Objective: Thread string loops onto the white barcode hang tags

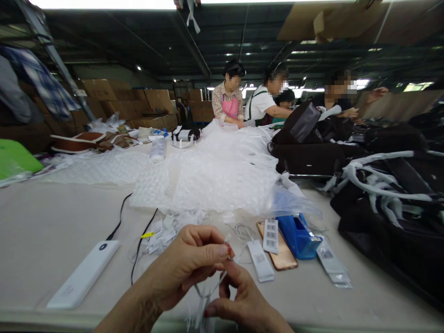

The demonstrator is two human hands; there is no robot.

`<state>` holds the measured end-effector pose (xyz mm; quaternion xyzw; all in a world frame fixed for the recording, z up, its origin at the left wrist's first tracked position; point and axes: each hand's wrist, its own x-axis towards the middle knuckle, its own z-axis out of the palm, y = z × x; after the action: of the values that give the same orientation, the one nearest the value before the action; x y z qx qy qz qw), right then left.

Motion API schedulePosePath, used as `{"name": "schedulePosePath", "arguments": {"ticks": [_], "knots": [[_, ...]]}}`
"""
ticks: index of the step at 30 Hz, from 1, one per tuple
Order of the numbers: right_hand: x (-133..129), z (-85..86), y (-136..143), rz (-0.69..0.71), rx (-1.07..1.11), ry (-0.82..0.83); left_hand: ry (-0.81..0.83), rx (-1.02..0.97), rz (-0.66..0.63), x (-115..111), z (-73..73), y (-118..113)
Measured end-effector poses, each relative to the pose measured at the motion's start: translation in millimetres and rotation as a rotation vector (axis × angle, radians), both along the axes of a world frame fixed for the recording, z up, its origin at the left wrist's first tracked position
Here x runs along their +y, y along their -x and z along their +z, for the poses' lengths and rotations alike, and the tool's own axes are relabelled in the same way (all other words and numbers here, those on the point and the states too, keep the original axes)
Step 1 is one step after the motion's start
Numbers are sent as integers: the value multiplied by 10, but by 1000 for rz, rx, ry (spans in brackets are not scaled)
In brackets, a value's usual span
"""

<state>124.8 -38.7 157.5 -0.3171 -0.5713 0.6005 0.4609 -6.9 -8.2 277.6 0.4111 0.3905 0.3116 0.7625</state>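
Near the table's front edge, my left hand (194, 261) pinches a thin pale string with thumb and forefinger. Touching it on the right, my right hand (239, 293) has its fingers closed on the same string (222, 279). Pale strips (201, 307) hang below and between the hands, blurred. Behind my left hand lies a heap of white tags (164, 233) with strings. To the right are a tag with a barcode (260, 261), another tag (270, 236) resting on a gold phone (286, 254), and a blue tape dispenser (300, 238).
Bubble wrap and clear plastic (208, 171) cover the table's middle. A white power bank (85, 275) with a black cord lies at left. Black bags (312, 157) are piled at right, beside more tags (333, 261). Several people stand at the far side, cartons (159, 101) behind them.
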Motion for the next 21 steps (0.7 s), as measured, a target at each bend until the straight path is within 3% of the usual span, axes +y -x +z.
{"name": "schedulePosePath", "arguments": {"ticks": [12,21], "knots": [[-40,103,41,-7,46,5,22,-37,14,7,10,14],[-36,178,56,-30,24,-103,12,-83,-5,-3,-10,-4]]}}
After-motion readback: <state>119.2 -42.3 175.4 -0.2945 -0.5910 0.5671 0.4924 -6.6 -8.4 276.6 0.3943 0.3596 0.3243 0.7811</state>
